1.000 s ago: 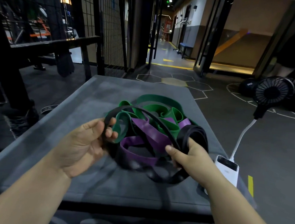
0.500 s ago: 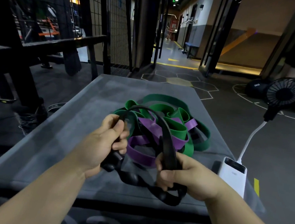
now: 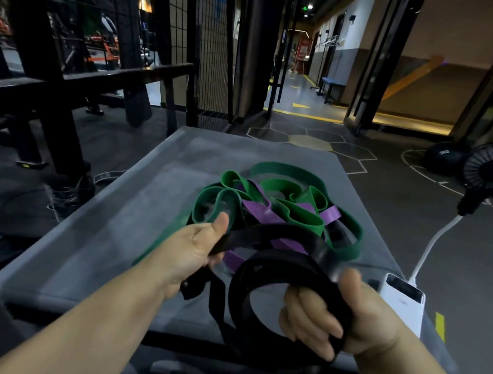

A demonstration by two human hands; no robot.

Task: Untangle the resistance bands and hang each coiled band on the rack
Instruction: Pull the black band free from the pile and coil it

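Black band (image 3: pixel 281 246) gripped by both hands' closed fingers (image 3: pixel 311 317), before tangled green band (image 3: pixel 296 212) and purple band (image 3: pixel 261 212).

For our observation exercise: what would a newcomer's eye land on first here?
Both hands grip a wide black rubber resistance band, the right hand holding its coiled loops near the padded grey platform's front edge. Behind lies a bright tangle of green bands and purple bands.

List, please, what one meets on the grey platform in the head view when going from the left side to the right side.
left hand → black band → right hand → white power bank. The green and purple bands lie tangled behind, so I leave them out.
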